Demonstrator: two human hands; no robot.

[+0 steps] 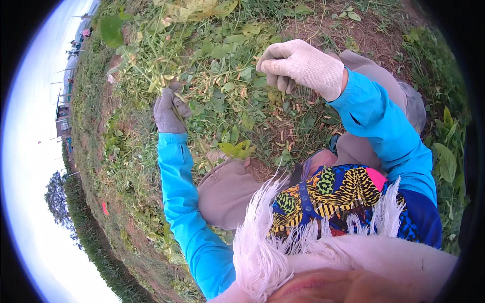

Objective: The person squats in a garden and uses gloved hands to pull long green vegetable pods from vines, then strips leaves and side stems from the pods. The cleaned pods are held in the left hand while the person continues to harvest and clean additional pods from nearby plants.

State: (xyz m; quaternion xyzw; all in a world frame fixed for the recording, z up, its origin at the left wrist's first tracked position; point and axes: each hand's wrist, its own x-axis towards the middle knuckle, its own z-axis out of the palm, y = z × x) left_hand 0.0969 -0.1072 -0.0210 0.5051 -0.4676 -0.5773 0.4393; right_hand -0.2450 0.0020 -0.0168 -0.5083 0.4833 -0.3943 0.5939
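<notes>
My left hand, in a grey glove, is closed around the stem of an uprooted leafy plant. Its leaves and yellow-green pods spread above the fist, and a stem end passes below it. My right hand, in a cream glove with dirt-stained fingertips, hangs over the ground with curled fingers. Its palm and whatever may lie inside are hidden. Below and between both hands, tan, dry-looking pods are scattered among cut stems and green leaves.
My bent legs in taupe trousers rest on the ground around the plant litter. Bare reddish soil shows at upper right. Taller leafy plants stand at right. A hedge-like green strip and buildings lie far left.
</notes>
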